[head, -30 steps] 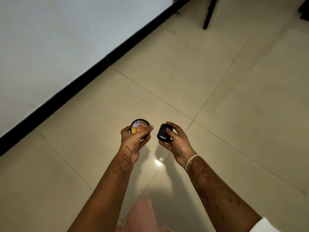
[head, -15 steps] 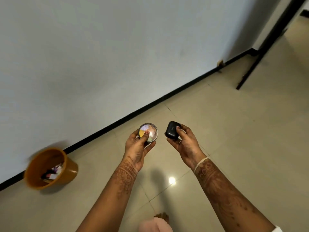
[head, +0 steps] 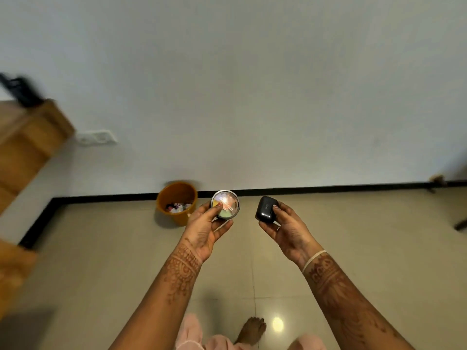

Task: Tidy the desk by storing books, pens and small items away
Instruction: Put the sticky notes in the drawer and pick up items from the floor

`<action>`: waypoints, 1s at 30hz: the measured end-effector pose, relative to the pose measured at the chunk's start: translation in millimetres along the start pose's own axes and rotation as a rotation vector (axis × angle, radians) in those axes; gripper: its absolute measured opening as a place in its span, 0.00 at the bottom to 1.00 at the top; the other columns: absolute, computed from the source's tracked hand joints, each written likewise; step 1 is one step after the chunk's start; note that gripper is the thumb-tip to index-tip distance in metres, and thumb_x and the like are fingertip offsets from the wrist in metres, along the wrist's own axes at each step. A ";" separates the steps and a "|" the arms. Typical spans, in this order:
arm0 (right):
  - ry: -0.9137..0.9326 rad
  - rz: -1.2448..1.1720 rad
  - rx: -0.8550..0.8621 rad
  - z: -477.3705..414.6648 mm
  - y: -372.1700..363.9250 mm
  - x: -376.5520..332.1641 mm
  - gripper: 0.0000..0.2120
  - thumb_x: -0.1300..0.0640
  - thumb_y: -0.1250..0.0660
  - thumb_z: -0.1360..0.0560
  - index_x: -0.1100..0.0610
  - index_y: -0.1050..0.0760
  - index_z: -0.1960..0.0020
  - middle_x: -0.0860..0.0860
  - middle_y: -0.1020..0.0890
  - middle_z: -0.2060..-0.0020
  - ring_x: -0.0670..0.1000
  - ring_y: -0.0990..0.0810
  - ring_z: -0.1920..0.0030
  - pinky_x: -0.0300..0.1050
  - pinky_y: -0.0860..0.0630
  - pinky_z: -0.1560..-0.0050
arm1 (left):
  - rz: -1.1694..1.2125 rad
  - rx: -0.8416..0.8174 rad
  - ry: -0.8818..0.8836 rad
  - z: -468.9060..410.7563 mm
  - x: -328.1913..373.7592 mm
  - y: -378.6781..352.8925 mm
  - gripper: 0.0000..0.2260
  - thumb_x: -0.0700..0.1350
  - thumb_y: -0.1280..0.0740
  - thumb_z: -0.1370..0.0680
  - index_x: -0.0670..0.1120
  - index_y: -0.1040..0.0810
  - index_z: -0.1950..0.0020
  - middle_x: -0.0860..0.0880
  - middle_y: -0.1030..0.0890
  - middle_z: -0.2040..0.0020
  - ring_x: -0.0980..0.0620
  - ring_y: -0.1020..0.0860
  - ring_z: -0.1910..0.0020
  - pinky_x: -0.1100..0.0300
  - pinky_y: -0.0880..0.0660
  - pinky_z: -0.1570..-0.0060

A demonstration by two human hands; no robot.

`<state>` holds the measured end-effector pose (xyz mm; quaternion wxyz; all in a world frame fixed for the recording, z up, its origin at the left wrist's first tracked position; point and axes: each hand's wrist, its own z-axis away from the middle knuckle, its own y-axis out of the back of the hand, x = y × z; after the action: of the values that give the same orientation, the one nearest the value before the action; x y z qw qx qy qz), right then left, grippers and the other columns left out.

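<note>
My left hand [head: 206,229] grips a small round tin [head: 226,204] with a shiny, colourful lid, the thumb lying across its top. My right hand [head: 288,227] holds a small black rounded case [head: 265,210] between thumb and fingers. Both are held out in front of me, above the tiled floor, about a hand's width apart.
An orange bin [head: 177,202] with scraps inside stands on the floor by the wall, just left of the tin. A wooden desk [head: 27,145] juts in at the left edge, blurred. A white socket plate [head: 97,137] sits on the wall. My bare foot [head: 251,329] is below.
My view has swung left: the orange bin moved from the far left to the middle, and the wooden desk has come into sight. Both hands keep their hold on the tin and case.
</note>
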<state>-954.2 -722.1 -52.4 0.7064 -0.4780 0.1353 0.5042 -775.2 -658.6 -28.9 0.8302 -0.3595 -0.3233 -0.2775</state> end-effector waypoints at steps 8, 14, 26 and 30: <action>-0.193 0.175 -0.289 37.2 -112.5 70.4 0.08 0.64 0.37 0.22 0.54 0.26 0.45 0.59 0.20 0.47 0.59 0.20 0.48 0.47 0.19 0.53 | 0.123 0.229 -0.182 90.4 40.3 122.1 0.11 0.39 0.33 0.22 0.43 0.23 0.40 0.43 0.17 0.49 0.47 0.19 0.53 0.53 0.21 0.50; -0.297 0.298 -0.455 46.3 -199.2 137.7 0.17 0.64 0.36 0.22 0.55 0.29 0.35 0.60 0.21 0.40 0.59 0.20 0.42 0.49 0.18 0.54 | 0.280 0.410 -0.294 130.3 70.0 203.6 0.05 0.38 0.34 0.22 0.44 0.23 0.46 0.43 0.18 0.51 0.47 0.20 0.53 0.53 0.23 0.46; -0.437 0.571 -0.741 48.4 -403.0 280.8 0.15 0.65 0.38 0.21 0.52 0.29 0.37 0.58 0.19 0.48 0.56 0.17 0.52 0.46 0.20 0.62 | 0.559 0.775 -0.449 157.7 157.9 391.4 0.17 0.38 0.33 0.22 0.40 0.29 0.34 0.37 0.19 0.45 0.44 0.19 0.51 0.55 0.20 0.58; -0.458 0.666 -0.801 47.5 -455.5 324.8 0.17 0.65 0.37 0.21 0.52 0.32 0.35 0.60 0.19 0.47 0.55 0.17 0.54 0.48 0.21 0.55 | 0.564 0.849 -0.443 162.4 180.2 436.6 0.18 0.38 0.32 0.23 0.40 0.30 0.35 0.37 0.19 0.47 0.45 0.18 0.54 0.55 0.20 0.56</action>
<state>-436.8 -510.0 -1.5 0.2842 -0.5186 -0.0798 0.8024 -412.6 -317.1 8.0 0.8566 -0.1157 -0.4647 0.1924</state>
